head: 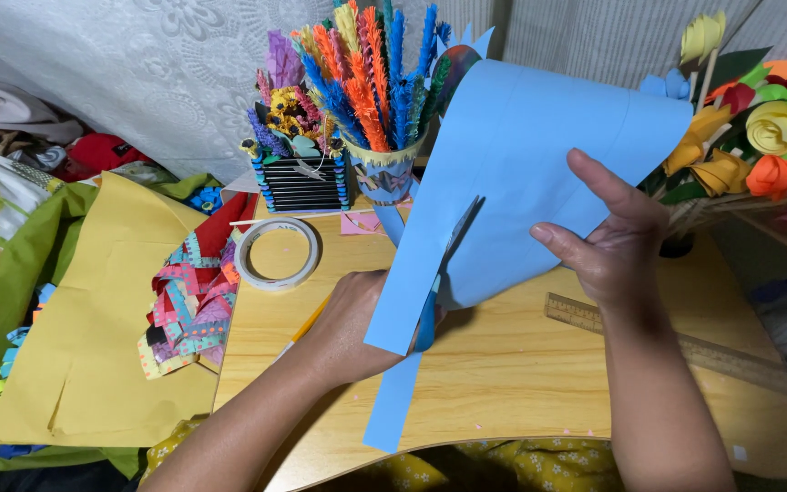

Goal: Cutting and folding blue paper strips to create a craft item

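Above the light wooden table (503,364), a large sheet of sky-blue paper (521,173) is held up in the air, tilted toward the camera. The right hand (608,251) is clamped on the paper's right edge, thumb in front and fingers behind, so the sheet stays stiff and open. The left hand (352,323) is closed around blue-handled scissors (432,305), whose blades show as a dark shadow through the paper; the hand sits under the lower edge, because the cut goes upward from there. A narrow blue strip (393,401), almost cut free, hangs down past the table edge.

Beside the left hand lies a yellow pencil (307,323), and near it a roll of white tape (277,252). A wooden ruler (667,342) lies flat under the right wrist. At the back stands a cup of orange and blue paper fronds (380,82); at the right, a bunch of paper roses (767,128). A big yellow paper sheet (93,319) rests at the left, partly over the table edge.
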